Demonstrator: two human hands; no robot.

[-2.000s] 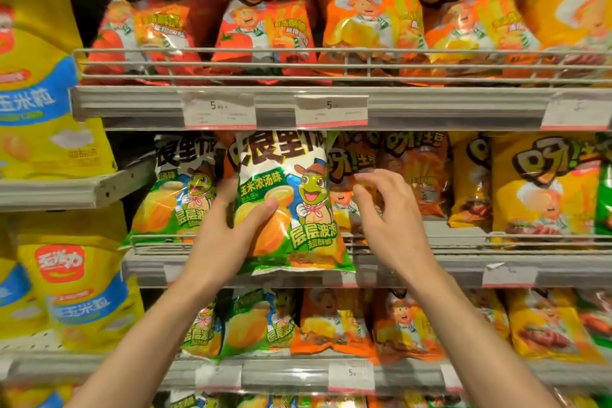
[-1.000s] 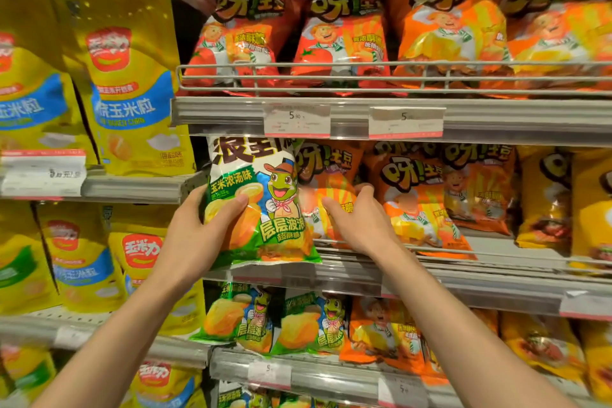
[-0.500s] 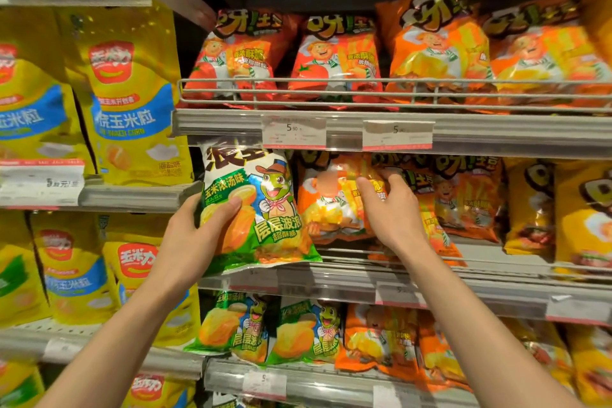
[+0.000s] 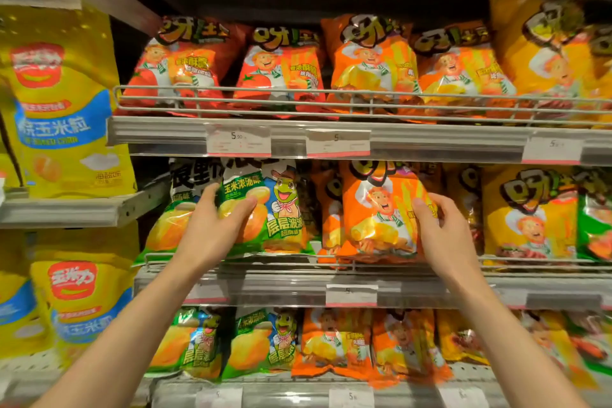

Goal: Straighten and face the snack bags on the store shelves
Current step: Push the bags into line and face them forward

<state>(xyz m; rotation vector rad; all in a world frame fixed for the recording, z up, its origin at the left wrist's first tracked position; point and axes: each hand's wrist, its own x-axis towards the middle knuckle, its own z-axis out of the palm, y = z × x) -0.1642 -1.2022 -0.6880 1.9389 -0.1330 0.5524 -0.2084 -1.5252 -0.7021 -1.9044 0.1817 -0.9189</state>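
On the middle shelf (image 4: 430,288) my left hand (image 4: 215,228) grips a green frog snack bag (image 4: 281,209) by its left side, thumb across the front. The bag stands upright and faces me behind the wire rail. Beside it, my right hand (image 4: 443,232) holds an orange chef snack bag (image 4: 377,212) by its right edge, fingers curled over the front. That bag stands upright too, its lower edge at the rail. Another green bag (image 4: 178,209) sits behind my left hand, partly hidden.
The upper shelf (image 4: 430,139) carries red and orange chef bags behind a wire rail. Yellow bags (image 4: 530,212) fill the middle shelf's right. Green and orange bags (image 4: 334,341) line the lower shelf. Large yellow corn bags (image 4: 63,103) hang on the left unit.
My right hand pulled the orange chef bag forward and slid to its right edge. The green bag has moved back onto the shelf in my left hand. The camera shifted left and up.
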